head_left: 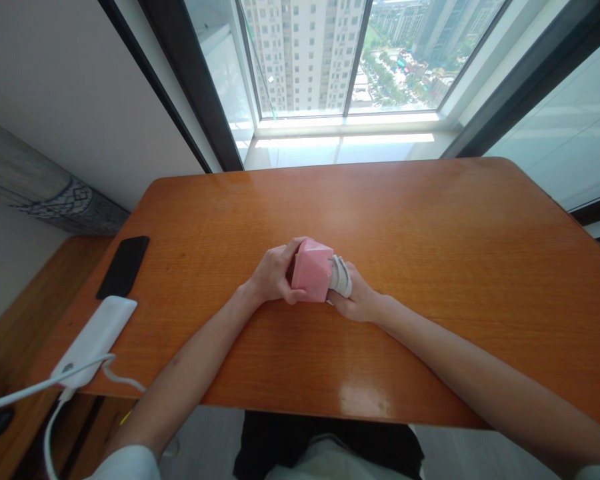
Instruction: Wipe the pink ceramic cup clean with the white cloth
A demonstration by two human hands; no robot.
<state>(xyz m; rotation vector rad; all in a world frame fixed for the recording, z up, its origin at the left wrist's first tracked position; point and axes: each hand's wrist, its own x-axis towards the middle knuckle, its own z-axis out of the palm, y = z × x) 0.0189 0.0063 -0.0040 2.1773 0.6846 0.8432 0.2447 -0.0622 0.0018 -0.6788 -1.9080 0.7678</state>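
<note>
"Where's the box?"

"The pink box (pixel 314 270) is in the hands, over the middle of the table (pixel 455 233). The left hand (pixel 276 272) clasps it, thumb on the near side, fingers round the far side."

"And the right hand (pixel 359 297)?"

"Curled on a white bundle (pixel 342 276), perhaps a coiled cable, with the thumb beneath. The bundle meets the box's right end."

"So which step is this?"

"Working box and bundle together, I'd judge. Whether it's going in or coming out, I can't tell. Either way, the next move calls for a steady left hold and a careful right, so no loop snags."

"What else is on the table?"

"A phone (pixel 123 267) by the left edge, and a power bank (pixel 97 337) at the near left corner."

"What's hard to make out?"

"The box's right end, behind the bundle, and most right fingertips. The left forearm hides part of a white cord (pixel 75 373), which also runs out of frame."
</note>
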